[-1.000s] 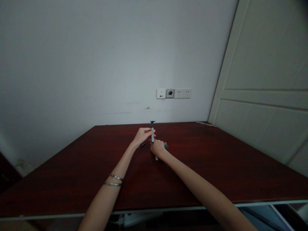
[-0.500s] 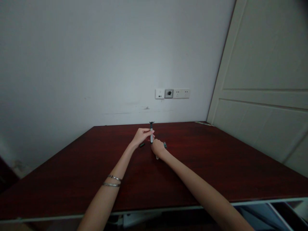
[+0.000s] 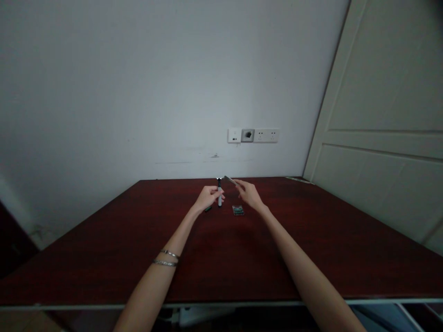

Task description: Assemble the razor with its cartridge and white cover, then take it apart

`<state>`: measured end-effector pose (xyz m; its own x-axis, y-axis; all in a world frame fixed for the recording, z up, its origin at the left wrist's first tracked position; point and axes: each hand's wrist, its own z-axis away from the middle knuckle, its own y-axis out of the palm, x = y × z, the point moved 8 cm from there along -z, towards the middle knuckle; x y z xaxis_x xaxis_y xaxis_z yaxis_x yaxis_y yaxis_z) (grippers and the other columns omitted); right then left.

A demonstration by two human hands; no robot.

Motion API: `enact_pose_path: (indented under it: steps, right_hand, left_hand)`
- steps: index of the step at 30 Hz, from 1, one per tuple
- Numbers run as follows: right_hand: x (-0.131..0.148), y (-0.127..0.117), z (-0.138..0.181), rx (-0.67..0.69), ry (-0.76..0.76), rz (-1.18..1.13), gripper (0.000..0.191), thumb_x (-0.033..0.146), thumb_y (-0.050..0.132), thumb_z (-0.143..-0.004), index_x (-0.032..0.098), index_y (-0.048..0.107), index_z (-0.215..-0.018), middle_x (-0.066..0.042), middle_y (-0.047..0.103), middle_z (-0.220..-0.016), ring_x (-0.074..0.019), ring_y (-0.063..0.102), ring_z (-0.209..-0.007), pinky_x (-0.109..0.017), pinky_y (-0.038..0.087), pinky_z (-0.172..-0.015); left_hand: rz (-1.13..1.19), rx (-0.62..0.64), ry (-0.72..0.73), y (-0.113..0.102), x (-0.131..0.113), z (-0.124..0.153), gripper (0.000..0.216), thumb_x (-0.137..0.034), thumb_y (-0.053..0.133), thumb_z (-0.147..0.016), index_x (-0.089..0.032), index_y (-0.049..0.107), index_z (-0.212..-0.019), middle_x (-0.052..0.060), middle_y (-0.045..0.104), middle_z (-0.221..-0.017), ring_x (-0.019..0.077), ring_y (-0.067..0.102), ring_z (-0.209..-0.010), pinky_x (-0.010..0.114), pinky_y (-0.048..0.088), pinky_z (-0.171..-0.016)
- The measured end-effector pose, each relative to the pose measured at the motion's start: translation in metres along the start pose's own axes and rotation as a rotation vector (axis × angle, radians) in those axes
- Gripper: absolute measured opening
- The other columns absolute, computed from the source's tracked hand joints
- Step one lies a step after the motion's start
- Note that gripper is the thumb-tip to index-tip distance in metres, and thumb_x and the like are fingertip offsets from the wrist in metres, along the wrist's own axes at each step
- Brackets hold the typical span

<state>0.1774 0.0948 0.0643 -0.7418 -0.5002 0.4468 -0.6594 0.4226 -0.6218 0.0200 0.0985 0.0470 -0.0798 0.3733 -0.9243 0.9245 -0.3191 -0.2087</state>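
Observation:
My left hand [image 3: 207, 197] is closed around a slim white razor handle [image 3: 219, 192] held upright over the dark red table [image 3: 138, 240]. Its dark top end points up. My right hand [image 3: 249, 194] is raised beside it and pinches a small thin grey piece [image 3: 230, 180], likely a blade cartridge, just right of the handle's top. A small green-and-clear cartridge holder [image 3: 237, 210] lies on the table below my right hand. A short black cap [image 3: 207, 209] lies under my left hand. Two bracelets [image 3: 165, 258] circle my left wrist.
A white wall with a row of sockets [image 3: 252, 135] stands behind the table. A pale panelled door [image 3: 380, 138] runs along the right. The table's front edge [image 3: 242, 303] has a light trim, with pale objects below it.
My right hand has lifted off the table and moved right and up, now pinching the thin grey piece near the handle's top. The green holder is uncovered. My left hand stays put.

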Motion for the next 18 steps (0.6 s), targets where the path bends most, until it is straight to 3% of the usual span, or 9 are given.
enact_pose_path:
  steps: [4, 8, 14, 18]
  right_hand:
    - [-0.001, -0.037, -0.001, -0.176, -0.153, -0.025, 0.034, 0.024, 0.046, -0.086, 0.022, 0.059, -0.117, -0.006, 0.064, -0.085, -0.0163, 0.058, -0.074, -0.025, 0.043, -0.066]
    - [0.023, -0.056, 0.005, -0.142, -0.253, -0.026, 0.036, 0.018, 0.046, -0.085, 0.026, 0.059, -0.118, -0.003, 0.062, -0.083, -0.0137, 0.056, -0.071, -0.022, 0.041, -0.064]
    - [0.059, -0.049, 0.015, -0.107, -0.377, 0.095, 0.041, 0.011, 0.042, -0.086, 0.03, 0.057, -0.12, -0.003, 0.06, -0.087, -0.0144, 0.054, -0.077, -0.025, 0.038, -0.07]
    - [0.049, -0.044, 0.017, -0.08, -0.405, 0.188, 0.048, 0.005, 0.043, -0.084, 0.031, 0.054, -0.122, -0.004, 0.06, -0.089, -0.0154, 0.053, -0.081, -0.029, 0.034, -0.076]
  left_hand:
    - [-0.123, -0.051, 0.131, -0.003, 0.001, -0.004, 0.02, -0.03, 0.055, -0.076, -0.01, 0.059, -0.074, 0.006, 0.065, -0.067, 0.0132, 0.062, -0.058, 0.023, 0.047, -0.055]
    - [-0.294, -0.109, 0.229, -0.007, -0.004, -0.002, 0.019, -0.026, 0.051, -0.077, -0.011, 0.062, -0.072, 0.004, 0.065, -0.066, 0.0127, 0.061, -0.059, 0.022, 0.045, -0.057]
    - [-0.525, -0.121, 0.302, -0.004, -0.009, 0.003, 0.023, -0.026, 0.051, -0.077, -0.012, 0.063, -0.063, 0.002, 0.063, -0.06, 0.0118, 0.056, -0.056, 0.02, 0.04, -0.056]
    - [-0.481, -0.116, 0.298, -0.004, -0.001, 0.001, 0.023, -0.028, 0.051, -0.076, -0.012, 0.065, -0.066, 0.002, 0.065, -0.063, 0.0126, 0.058, -0.059, 0.02, 0.041, -0.059]
